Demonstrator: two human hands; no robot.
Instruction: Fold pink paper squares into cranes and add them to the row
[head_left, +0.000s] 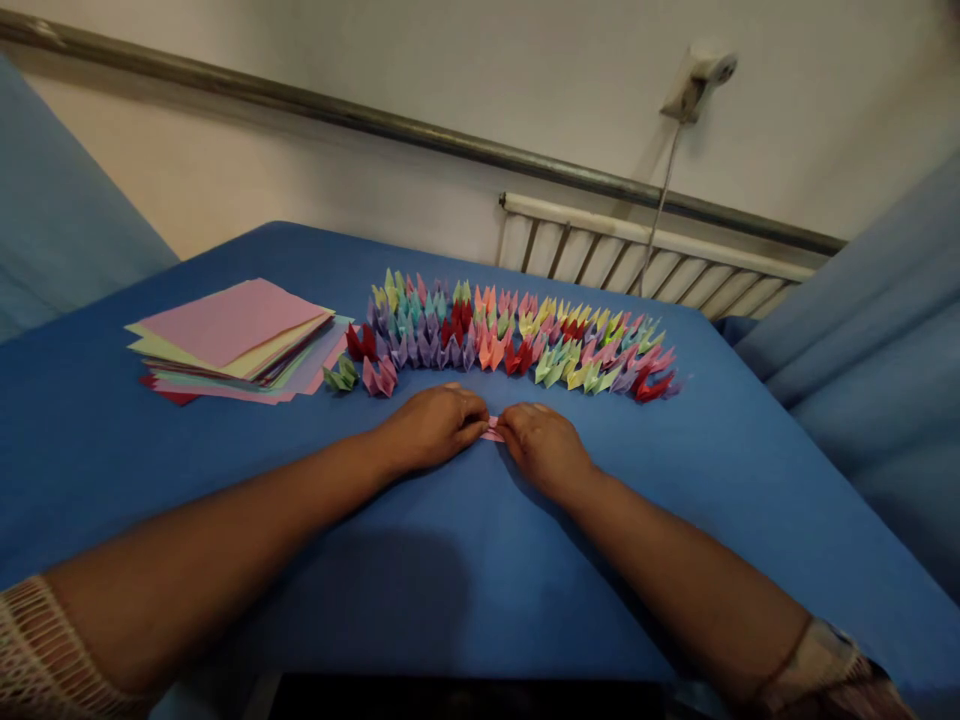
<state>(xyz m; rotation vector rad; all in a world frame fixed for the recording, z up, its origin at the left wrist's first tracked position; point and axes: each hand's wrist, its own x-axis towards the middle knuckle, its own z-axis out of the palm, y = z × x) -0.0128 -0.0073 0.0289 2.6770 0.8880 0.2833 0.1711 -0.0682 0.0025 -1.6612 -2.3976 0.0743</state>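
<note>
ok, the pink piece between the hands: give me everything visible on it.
The pink piece looks like paper, apparently folded; only a small, light pink part shows, with a line or edge across it. Its sides disappear under the fingers of the left hand and right hand. It is low over the blue cloth, nearer the camera than the rows of paper figures. Full shape and contact with the cloth can't be told.

Paper stack left, figurines behind held paper

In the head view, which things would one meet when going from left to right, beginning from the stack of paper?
Paper stack, left hand, small pink paper, right hand, right-side blue curtain.
</note>
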